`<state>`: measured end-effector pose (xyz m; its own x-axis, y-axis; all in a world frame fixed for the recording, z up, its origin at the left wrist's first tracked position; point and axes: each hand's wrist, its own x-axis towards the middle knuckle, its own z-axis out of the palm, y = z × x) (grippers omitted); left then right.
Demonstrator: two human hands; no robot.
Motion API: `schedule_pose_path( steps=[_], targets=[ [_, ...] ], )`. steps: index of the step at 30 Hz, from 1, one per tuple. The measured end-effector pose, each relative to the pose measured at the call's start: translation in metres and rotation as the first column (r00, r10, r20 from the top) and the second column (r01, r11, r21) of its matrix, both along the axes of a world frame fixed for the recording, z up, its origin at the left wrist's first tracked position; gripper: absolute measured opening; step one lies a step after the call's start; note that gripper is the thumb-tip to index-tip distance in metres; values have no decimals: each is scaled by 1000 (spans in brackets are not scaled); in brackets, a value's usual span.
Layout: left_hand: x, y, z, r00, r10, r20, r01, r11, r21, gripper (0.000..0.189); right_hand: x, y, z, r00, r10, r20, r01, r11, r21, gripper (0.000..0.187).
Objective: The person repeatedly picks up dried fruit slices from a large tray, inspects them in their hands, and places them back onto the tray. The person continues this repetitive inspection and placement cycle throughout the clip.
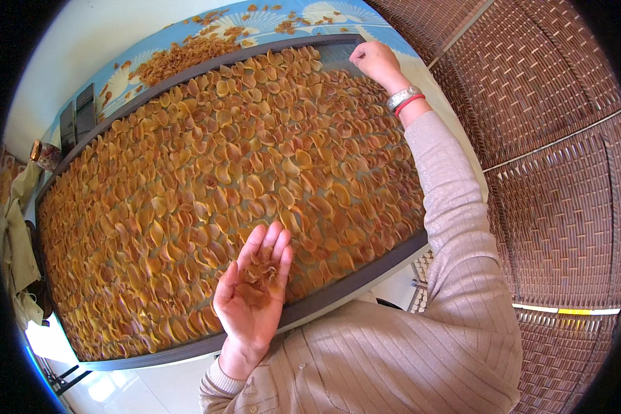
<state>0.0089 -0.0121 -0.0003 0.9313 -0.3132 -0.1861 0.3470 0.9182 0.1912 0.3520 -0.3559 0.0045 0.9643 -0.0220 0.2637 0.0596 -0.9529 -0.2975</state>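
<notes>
Rows of thin, curved amber-brown dried slices cover most of a large dark-framed tray. Palm up over the tray's near side, my left hand cups several small brown slices. My right hand is stretched out to the tray's far right corner, its fingertips pinched together above a bare strip of the tray's surface beside the rows. Whether a slice is between those fingertips cannot be seen. A silver bangle and a red cord circle the right wrist.
Beyond the tray's far edge, a loose heap of dried slices lies on a blue patterned cloth. Two dark phone-like devices lean by the frame at left. Brown woven panels stand along the right. A draped cloth hangs at far left.
</notes>
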Motion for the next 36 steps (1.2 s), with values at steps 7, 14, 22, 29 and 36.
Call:
schedule_pose_path(
  steps=[7,14,22,29,36],
  targets=[
    [1,0,-1,1000,27,7,-27,1000,-10,62,-48,-1,39,955,159,250,-203,966,160,13],
    [1,-1,0,999,45,10,-44,996,-82,63,-199,53,82,956,238,173,-291,854,432,11],
    [1,-1,2,999,46,8,-43,974,-221,66,-313,130,56,872,480,102,-445,685,577,15],
    [-2,5,3,1000,24,-1,-22,932,-363,61,-337,176,35,860,494,124,-449,620,644,28],
    [-3,2,1,1000,31,4,-28,941,-338,62,-337,197,27,846,500,188,-507,643,574,33]
  ],
)
